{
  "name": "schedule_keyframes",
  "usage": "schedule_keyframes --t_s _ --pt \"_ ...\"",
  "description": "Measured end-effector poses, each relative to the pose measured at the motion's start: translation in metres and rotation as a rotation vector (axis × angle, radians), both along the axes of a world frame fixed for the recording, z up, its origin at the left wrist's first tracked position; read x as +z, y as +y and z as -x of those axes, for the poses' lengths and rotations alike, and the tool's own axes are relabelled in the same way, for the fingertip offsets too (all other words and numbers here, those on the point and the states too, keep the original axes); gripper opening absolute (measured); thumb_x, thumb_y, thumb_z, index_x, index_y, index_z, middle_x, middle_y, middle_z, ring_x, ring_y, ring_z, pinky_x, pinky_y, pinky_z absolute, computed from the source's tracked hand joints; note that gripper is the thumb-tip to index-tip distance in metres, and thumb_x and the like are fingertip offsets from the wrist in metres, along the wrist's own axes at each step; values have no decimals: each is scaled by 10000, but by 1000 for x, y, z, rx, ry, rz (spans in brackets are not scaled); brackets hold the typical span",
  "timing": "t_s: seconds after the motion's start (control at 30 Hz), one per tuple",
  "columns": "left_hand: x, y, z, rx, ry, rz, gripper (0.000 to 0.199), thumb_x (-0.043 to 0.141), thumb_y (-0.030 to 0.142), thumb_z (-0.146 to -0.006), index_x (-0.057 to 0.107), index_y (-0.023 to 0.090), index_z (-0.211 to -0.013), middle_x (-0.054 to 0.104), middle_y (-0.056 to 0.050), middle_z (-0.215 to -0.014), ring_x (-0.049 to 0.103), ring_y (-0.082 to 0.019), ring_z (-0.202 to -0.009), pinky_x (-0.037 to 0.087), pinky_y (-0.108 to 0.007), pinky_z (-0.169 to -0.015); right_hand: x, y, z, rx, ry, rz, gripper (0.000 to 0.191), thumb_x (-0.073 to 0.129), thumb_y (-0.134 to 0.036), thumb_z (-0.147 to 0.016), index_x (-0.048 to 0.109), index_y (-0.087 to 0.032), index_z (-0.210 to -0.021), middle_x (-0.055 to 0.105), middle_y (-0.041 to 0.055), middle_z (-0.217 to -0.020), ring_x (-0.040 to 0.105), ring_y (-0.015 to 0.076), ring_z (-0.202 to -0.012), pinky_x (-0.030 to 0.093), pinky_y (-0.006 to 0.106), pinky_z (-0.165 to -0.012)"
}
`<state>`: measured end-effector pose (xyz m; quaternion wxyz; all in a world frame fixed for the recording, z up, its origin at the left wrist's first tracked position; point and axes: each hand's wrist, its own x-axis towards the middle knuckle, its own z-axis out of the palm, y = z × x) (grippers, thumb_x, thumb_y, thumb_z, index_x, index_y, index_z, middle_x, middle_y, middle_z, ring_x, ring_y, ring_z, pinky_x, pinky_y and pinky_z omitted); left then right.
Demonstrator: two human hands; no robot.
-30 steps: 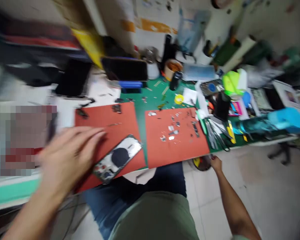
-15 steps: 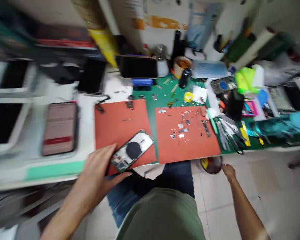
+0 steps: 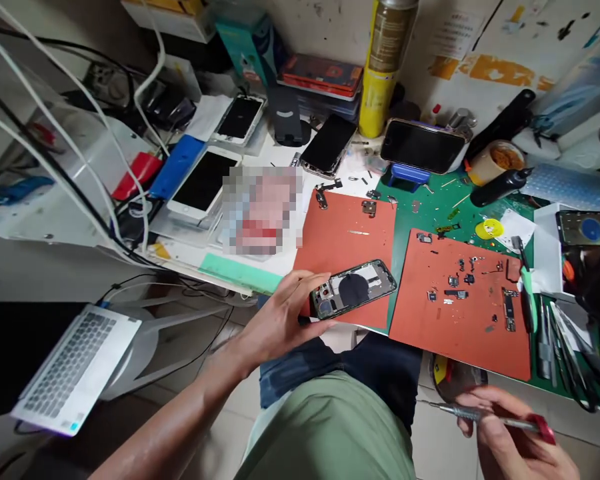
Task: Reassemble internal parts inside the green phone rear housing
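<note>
At a green-topped bench [image 3: 403, 227], the left hand [image 3: 283, 317] clasps a phone frame [image 3: 354, 290], the right hand [image 3: 510, 433] a screwdriver [image 3: 465, 411].

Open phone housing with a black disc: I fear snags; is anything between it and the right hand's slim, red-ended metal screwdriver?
No loose object stands between the screwdriver in the right hand and the housing; along that line lie a dark blue trouser leg and the green tabletop's front edge. Relative heights are unclear.
</note>
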<state>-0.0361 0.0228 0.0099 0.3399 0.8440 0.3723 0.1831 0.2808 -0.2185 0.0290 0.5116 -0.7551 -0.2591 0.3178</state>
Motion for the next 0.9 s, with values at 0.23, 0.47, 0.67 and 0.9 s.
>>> schedule_keyframes --t_s 0.23,0.47,0.67,0.9 --pt "-11 -2 -2 53 -107 -24 774 861 311 -931 439 311 -1579 626 -128 -1447 621 -298 -1341 581 -507 -1111 25 106 94 -74 11 -372 596 902 -149 -871 597 -237 -1376 860 31 -929 835 214 -729 745 352 -690" --pt "-5 0 -3 90 -65 87 766 889 363 -903 483 310 -1551 626 -91 -1426 623 -289 -1328 564 -490 -1123 -16 147 124 86 -625 -557 527 848 67 -825 683 -162 -1270 811 69 -1096 841 234 -941 746 388 -781" --pt "-7 1 -4 105 -83 98 761 908 395 -879 516 307 -1525 650 -79 -1382 632 -291 -1301 568 -475 -1104 -28 157 129 229 -774 -544 491 865 56 -827 701 -145 -1245 810 94 -1049 794 235 -941 704 386 -773" --pt "-9 0 -4 108 -88 97 779 923 388 -868 513 295 -1524 638 -75 -1333 642 -274 -1269 572 -449 -1089 -35 159 135 242 -771 -550 511 870 62 -820 702 -140 -1258 820 111 -1066 782 236 -932 698 395 -750"
